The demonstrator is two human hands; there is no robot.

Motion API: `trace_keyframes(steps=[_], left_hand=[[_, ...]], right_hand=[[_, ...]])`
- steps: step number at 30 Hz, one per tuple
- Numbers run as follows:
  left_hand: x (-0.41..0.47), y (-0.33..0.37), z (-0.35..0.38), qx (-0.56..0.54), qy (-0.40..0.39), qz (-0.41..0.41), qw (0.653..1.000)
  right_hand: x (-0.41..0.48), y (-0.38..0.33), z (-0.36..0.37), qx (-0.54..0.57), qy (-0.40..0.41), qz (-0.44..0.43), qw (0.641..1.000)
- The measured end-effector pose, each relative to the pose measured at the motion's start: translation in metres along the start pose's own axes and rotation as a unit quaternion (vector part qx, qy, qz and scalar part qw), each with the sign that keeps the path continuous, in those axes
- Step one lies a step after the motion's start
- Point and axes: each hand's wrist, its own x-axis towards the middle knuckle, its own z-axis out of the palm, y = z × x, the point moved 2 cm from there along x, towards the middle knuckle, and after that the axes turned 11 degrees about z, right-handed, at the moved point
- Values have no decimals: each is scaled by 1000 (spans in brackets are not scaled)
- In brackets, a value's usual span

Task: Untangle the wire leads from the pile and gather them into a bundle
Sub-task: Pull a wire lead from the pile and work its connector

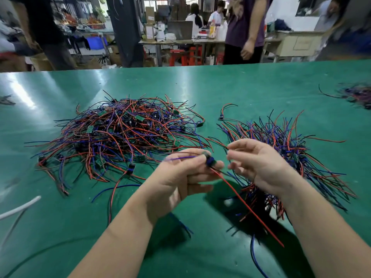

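A big tangled pile of red, blue and black wire leads (124, 133) with small green boards lies on the green table, left of centre. A second, gathered bundle of leads (297, 157) lies at the right. My left hand (180, 177) pinches one wire lead (210, 161) by its dark blue component above the table, between the two heaps. Its red wire hangs down toward me and a purple wire sticks out to the left. My right hand (259, 163) hovers just right of it with fingers loosely curled, holding nothing that I can see.
The green table (220, 87) stretches wide. A loose lead (224, 111) lies between the heaps, and another small heap (355, 94) sits at the far right. A white cable (18, 207) crosses the left edge. People stand behind the table's far edge.
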Motion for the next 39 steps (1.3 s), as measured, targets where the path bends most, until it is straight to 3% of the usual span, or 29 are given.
trace_keyframes(steps=[5, 8, 14, 19, 22, 28, 33, 36, 39], left_hand=[[4, 1, -5, -30, 104, 37, 993], [6, -5, -7, -5, 160, 8, 987], [6, -15, 1, -59, 169, -40, 983], [5, -17, 6, -32, 98, 24, 994], [2, -18, 6, -40, 32, 43, 998], [6, -14, -4, -104, 60, 32, 992], [8, -15, -1, -8, 85, -37, 996], [7, -22, 2, 49, 95, -19, 994], [6, -26, -1, 74, 124, -11, 989]], right_hand=[[-11, 7, 24, -129, -110, -92, 981], [-14, 5, 29, -120, -105, -151, 976], [-17, 5, 36, -96, -37, -202, 974], [-13, 3, 35, 124, -52, -91, 987], [-12, -2, 31, 188, -68, -49, 979], [-10, -9, 22, 234, -112, -11, 966], [-12, -9, 17, 98, -101, 1, 990], [-11, 0, 22, -32, -46, 12, 998], [-11, 5, 25, -50, -27, 19, 998]])
